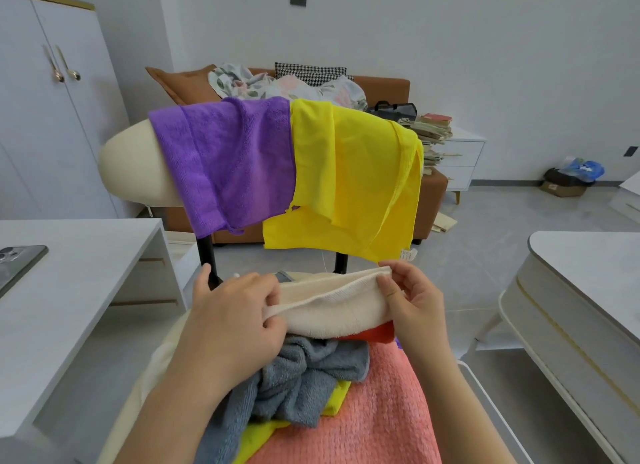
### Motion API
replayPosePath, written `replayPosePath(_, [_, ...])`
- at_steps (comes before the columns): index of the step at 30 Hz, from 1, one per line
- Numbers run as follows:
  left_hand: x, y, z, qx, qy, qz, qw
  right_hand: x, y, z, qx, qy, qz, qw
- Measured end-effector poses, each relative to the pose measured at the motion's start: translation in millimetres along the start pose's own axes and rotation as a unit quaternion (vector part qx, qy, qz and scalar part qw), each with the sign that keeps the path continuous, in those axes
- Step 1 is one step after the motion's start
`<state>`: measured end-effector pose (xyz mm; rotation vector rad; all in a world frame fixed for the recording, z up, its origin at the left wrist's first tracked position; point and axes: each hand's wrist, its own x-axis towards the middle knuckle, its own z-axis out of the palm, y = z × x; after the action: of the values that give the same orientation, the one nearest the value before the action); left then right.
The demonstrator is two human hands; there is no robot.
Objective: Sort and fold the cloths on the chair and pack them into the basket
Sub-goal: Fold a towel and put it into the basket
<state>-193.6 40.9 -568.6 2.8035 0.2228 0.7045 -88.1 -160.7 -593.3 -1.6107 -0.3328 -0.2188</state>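
A cream cloth [332,304] is stretched between my hands above the chair seat. My left hand [239,314] pinches its left end and my right hand [412,300] pinches its right end. Under it lies a heap of cloths: a crumpled grey towel [304,384], a coral waffle cloth [363,415], a yellow-green cloth [256,436] and a red cloth [377,333]. Over the cream chair backrest [128,162] hang a purple cloth [228,165] and a yellow cloth [353,183]. No basket is in view.
A white desk [79,273] with a phone [17,262] stands at the left. A white round-cornered table [588,290] is at the right. Behind the chair are a brown sofa [381,82] with bedding, a white drawer unit [460,158] and a cupboard [52,99].
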Motion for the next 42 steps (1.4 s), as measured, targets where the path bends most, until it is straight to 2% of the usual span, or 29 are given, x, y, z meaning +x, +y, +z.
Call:
replayPosePath(3, [0.2, -2.1, -6.8, 0.016, -0.028, -0.022, 0.999, -0.2, 1.1, -0.2, 0.001, 0.017, -0.001, 1.000])
replayPosePath(6, [0.4, -6.8, -12.6, 0.052, -0.095, -0.031, 0.994, 1.6, 2.2, -1.8, 0.004, 0.039, -0.005, 0.999])
replayPosePath(8, [1.3, -10.5, -16.3, 0.031, -0.121, -0.030, 0.992, 3.5, 3.5, -4.2, 0.005, 0.051, -0.002, 0.999])
replayPosePath(13, [-4.0, -24.9, -20.5, -0.021, -0.115, -0.041, 0.992, 4.9, 5.1, -8.5, 0.015, 0.071, 0.010, 0.997])
replayPosePath(18, [-12.4, -48.7, -18.0, -0.147, -0.065, -0.080, 0.984, 3.7, 7.2, -11.4, 0.011, 0.093, 0.027, 0.995])
replayPosePath(22, [-16.6, -58.0, -14.7, -0.146, -0.010, -0.110, 0.983, 3.0, 10.8, -11.2, 0.004, 0.112, 0.042, 0.993])
replayPosePath(30, [-23.7, -72.2, -7.2, -0.201, 0.023, -0.168, 0.965, -3.7, 15.8, -11.0, 0.012, 0.139, 0.061, 0.988])
replayPosePath(32, [-23.8, -69.4, -5.4, -0.224, 0.061, -0.155, 0.960, -3.2, 15.9, -9.4, 0.010, 0.136, 0.061, 0.989])
replayPosePath(34, [-22.1, -63.9, -5.5, -0.231, 0.108, -0.103, 0.961, -3.4, 13.1, -5.1, 0.007, 0.119, 0.042, 0.992])
replayPosePath(38, [-16.5, -49.3, -8.3, -0.220, 0.155, 0.012, 0.963, -9.4, -2.0, 6.3, -0.033, 0.063, -0.047, 0.996])
replayPosePath(42, [-14.9, -29.8, -4.4, -0.220, 0.151, 0.072, 0.961, -18.6, -14.1, 17.5, -0.099, -0.064, -0.104, 0.988])
